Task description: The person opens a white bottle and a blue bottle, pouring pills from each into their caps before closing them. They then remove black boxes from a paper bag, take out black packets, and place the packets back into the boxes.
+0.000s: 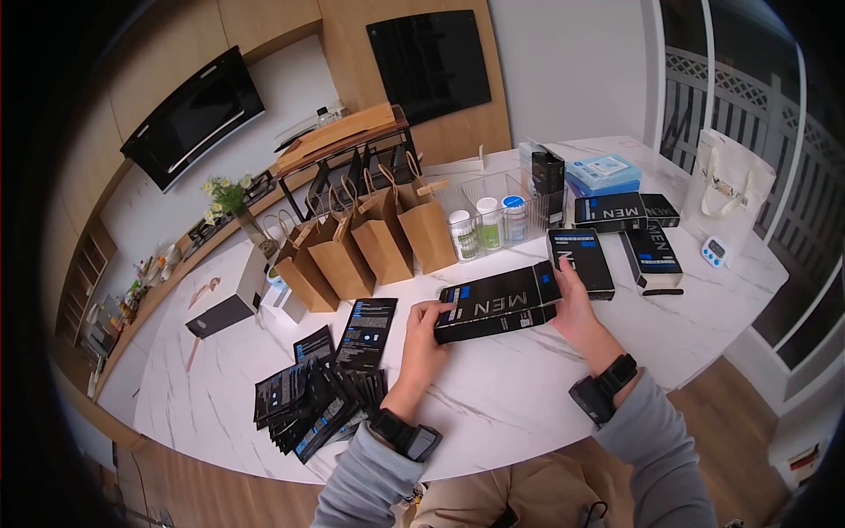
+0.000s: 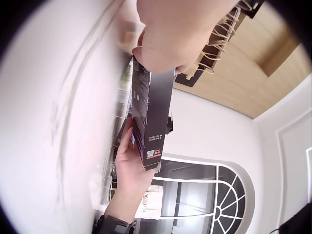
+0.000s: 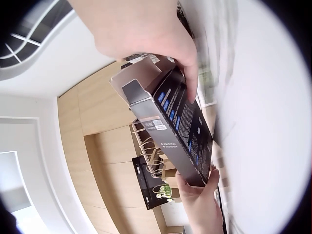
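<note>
Both hands hold a black box marked MEN above the table's front. My left hand grips its left end, thumb on the printed face. At the other end, my right hand holds the box by the side of its opening. In the right wrist view that end of the box stands open, with flaps folded outward and the thumb along the printed side. The left wrist view shows the box's narrow dark side. A pile of black sachets lies left of my left hand.
More black boxes lie beyond my right hand. Several brown paper bags stand behind, beside a clear organizer with bottles. A white box sits left. A timer and a white bag stand right on the marble-patterned table.
</note>
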Demonstrator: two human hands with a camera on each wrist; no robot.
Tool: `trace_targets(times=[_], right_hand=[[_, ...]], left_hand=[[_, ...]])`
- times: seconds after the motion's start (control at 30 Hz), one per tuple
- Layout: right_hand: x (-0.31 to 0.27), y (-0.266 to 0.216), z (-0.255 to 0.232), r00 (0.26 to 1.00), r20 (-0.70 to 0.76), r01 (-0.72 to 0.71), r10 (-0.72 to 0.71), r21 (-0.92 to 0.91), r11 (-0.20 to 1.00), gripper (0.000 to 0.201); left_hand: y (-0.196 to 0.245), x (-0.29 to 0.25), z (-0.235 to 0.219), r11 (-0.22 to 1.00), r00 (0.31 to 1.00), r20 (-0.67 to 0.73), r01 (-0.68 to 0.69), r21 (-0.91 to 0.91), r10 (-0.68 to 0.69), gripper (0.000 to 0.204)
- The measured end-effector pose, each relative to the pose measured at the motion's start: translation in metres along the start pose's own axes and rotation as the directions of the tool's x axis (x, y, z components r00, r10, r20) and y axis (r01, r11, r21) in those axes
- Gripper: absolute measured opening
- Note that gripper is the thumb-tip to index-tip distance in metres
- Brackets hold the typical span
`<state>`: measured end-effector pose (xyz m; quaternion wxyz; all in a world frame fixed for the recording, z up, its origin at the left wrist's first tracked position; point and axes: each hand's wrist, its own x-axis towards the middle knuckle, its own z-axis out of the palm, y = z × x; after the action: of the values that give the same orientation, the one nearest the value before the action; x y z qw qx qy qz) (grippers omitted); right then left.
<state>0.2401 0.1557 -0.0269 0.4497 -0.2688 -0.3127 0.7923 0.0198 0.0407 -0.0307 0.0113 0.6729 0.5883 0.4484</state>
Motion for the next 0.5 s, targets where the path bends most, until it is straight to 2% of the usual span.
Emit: trace_targets(times=[0.07,0.13,0.2,0.23,0.3,0.33,0.4,0.47,0.5], right_hand=[[0.003,0.003,-0.003,0.999,0.034,0.021,-0.019,-0.065,0.998,0.041],[-0.002,0.001,-0.003,0.999,0.03,-0.021,0.023,-0.047,0.999,0.043],[-0.006,0.0,0.001,0.995,0.1,0.001,0.017,-0.179,0.984,0.045],[-0.007,-0.001,0.001,0.993,0.111,-0.014,0.033,-0.166,0.986,0.049],[-0.007,-0.001,0.001,0.994,0.099,-0.036,0.053,-0.169,0.985,0.048],[-0.007,-0.001,0.0,0.994,0.087,-0.056,0.072,-0.172,0.984,0.048],[-0.002,0.0,-0.003,0.994,0.096,-0.036,0.05,-0.147,0.989,0.048],[-0.001,0.001,-0.003,0.994,0.106,-0.016,0.029,-0.123,0.992,0.047],[-0.001,0.001,-0.002,0.995,0.101,-0.009,0.022,-0.124,0.992,0.046]], left_hand=[[0.001,-0.001,0.0,1.0,1.0,0.021,0.023,-0.004,-0.023,0.06],[0.001,-0.001,-0.001,0.999,0.998,0.041,0.048,-0.006,-0.047,0.066],[0.0,-0.002,-0.001,0.965,0.983,0.006,0.18,-0.19,-0.182,0.072],[-0.004,-0.003,0.0,0.965,0.983,0.005,0.18,-0.19,-0.183,0.072],[-0.008,-0.002,0.003,0.779,0.943,-0.061,0.232,-0.583,-0.326,0.059],[-0.01,-0.002,0.001,0.779,0.943,-0.061,0.232,-0.583,-0.326,0.059],[0.0,0.001,-0.011,0.46,0.839,0.026,0.323,-0.827,-0.543,0.044],[-0.011,0.0,-0.006,0.453,0.826,0.03,0.338,-0.825,-0.563,0.037],[-0.018,0.001,-0.002,0.419,0.849,0.061,0.321,-0.85,-0.526,0.037]])
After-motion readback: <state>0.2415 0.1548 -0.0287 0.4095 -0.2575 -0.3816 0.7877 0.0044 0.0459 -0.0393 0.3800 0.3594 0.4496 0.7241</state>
